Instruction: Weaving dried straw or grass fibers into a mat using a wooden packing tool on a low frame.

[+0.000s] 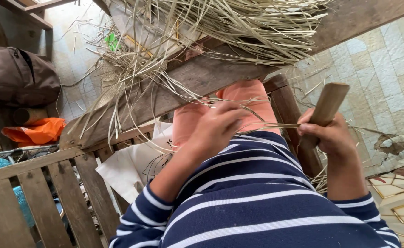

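Striped sleeves nearest us. Our left hand (218, 126) pinches one pale strip (275, 125); right hand (331, 135) clenched on wooden tool (327, 106), both just below wooden beam (202, 78). Big strip heap (220, 23) atop beam looks unworked; most left, we reckon.

From my seat I cannot see the fingertips of the left hand (218, 126), which curl under and away from me around the thin pale strip (271, 125), so how it pinches there is hidden. The right hand (331, 135) wraps the lower end of the wooden handle (326, 109), and whatever is at that end is covered by the palm. The heap of dried strips (229, 23) is cut off by the top edge.
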